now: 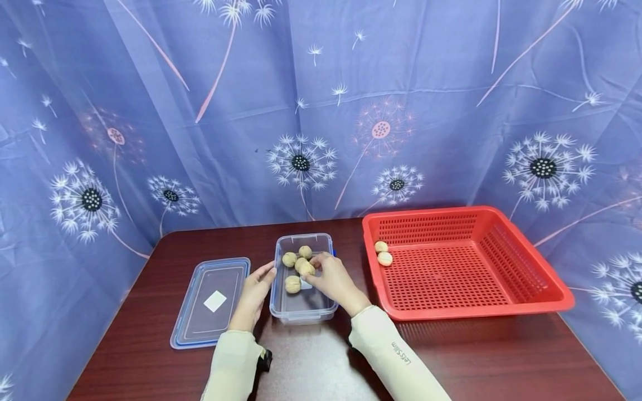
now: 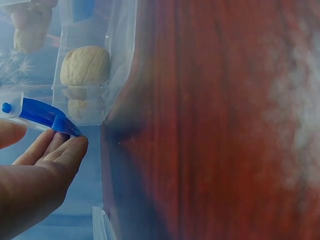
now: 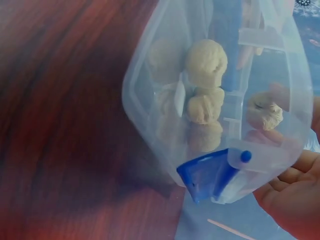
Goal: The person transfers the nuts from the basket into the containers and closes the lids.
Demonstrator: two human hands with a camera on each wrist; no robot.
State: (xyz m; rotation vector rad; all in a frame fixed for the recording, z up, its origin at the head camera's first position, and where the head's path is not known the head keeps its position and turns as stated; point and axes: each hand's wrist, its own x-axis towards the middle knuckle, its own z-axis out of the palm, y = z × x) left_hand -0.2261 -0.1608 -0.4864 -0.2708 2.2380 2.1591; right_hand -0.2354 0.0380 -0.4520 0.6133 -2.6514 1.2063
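We rest our left hand point(image 1: 254, 291), fingers loosely extended, against the container point(image 1: 312, 303)'s left edge, seemingly steadying it, while our right hand point(image 1: 335, 277) pinches a walnut point(image 1: 307, 270) inside.

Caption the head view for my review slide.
Left hand touches a clear container of walnuts, right hand pinching another walnut over it, red basket to the right.
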